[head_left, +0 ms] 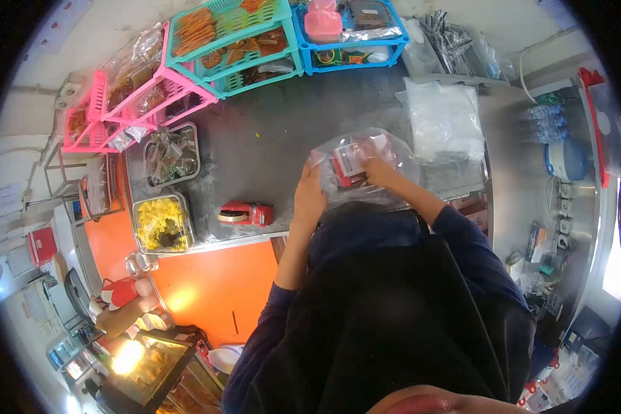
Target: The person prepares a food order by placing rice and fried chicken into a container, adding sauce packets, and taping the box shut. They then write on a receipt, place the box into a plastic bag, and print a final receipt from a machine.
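Note:
A clear plastic bag (pixel 400 148) lies spread on the dark counter in front of my body. Its left edge is pinched by my left hand (pixel 310 193), with the fingers pointing away from me. Within the bag's outline is a red and white packet (pixel 349 164), and my right hand (pixel 381 170) grips its right side. The right fingertips are partly hidden by the plastic and the packet. A red tape dispenser (pixel 257 214) with a roll of tape rests on the counter to the left of my left hand.
A stack of clear bags (pixel 446 121) lies right of my hands. On the left stand a container of yellow food (pixel 160 219) and a tray of small packets (pixel 174 155). Teal baskets (pixel 233 55), pink baskets (pixel 134 103) and blue baskets (pixel 352 52) line the back.

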